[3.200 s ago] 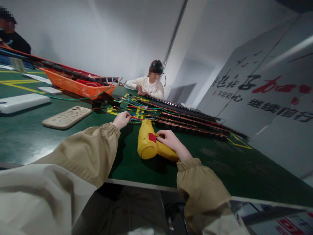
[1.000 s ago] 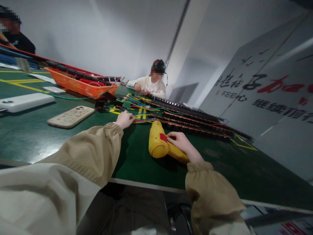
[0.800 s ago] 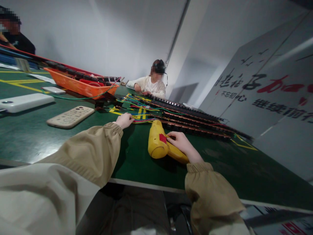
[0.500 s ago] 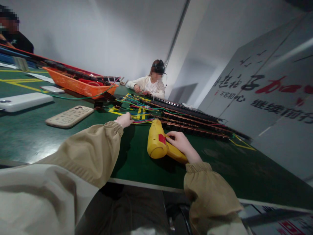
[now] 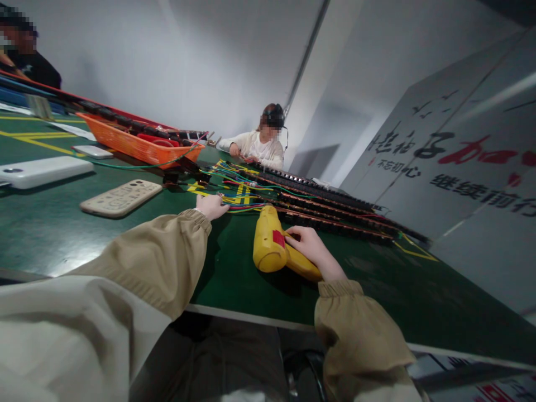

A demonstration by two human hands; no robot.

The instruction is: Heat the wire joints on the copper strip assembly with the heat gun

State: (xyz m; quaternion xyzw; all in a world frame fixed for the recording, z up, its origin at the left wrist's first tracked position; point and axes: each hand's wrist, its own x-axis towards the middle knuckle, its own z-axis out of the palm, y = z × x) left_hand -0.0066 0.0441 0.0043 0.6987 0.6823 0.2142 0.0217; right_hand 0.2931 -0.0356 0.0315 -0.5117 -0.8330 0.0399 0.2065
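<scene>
My right hand [image 5: 307, 245] is closed round the handle of a yellow heat gun [image 5: 270, 243], whose nozzle points away from me. Just past the nozzle lie several coloured wires [image 5: 247, 207] that run into long dark strips [image 5: 335, 218] on the right. To the left of the heat gun, my left hand [image 5: 213, 206] is closed on the near ends of these wires; its fingertips are partly hidden.
An orange basket [image 5: 134, 148] with dark strips in it stands back left. A beige phone [image 5: 121, 199] and a white device [image 5: 46, 173] lie on the green table [image 5: 234, 279]. Across the table sits a co-worker [image 5: 263, 145]; another person [image 5: 29, 61] is far left.
The view has shifted very slightly. My left hand has turned a little at the wires, while my right hand and the heat gun look unmoved.
</scene>
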